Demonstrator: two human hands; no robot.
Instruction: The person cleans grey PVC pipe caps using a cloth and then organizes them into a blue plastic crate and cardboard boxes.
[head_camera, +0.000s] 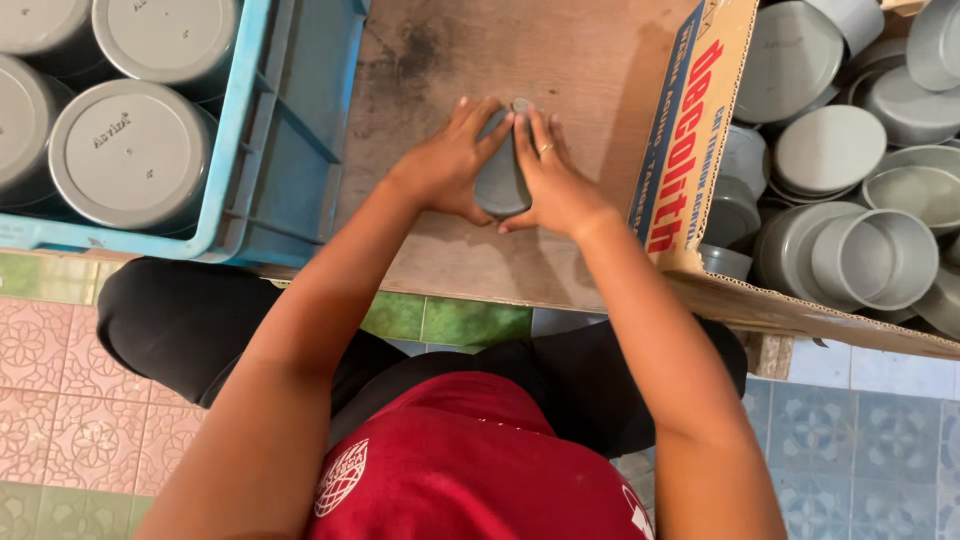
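A grey plastic cap (500, 172), round and seen edge-on, stands on a worn wooden board (560, 60). My left hand (450, 160) presses against its left side and my right hand (550, 175) against its right side. Both hands clasp the cap between them, fingers pointing away from me. A ring shows on a finger of my right hand.
A blue plastic crate (250, 150) at the left holds stacks of grey caps (130, 150). At the right, an open cardboard box (690, 130) is filled with several loose grey caps (830, 150). Patterned floor tiles (50, 350) lie below the board.
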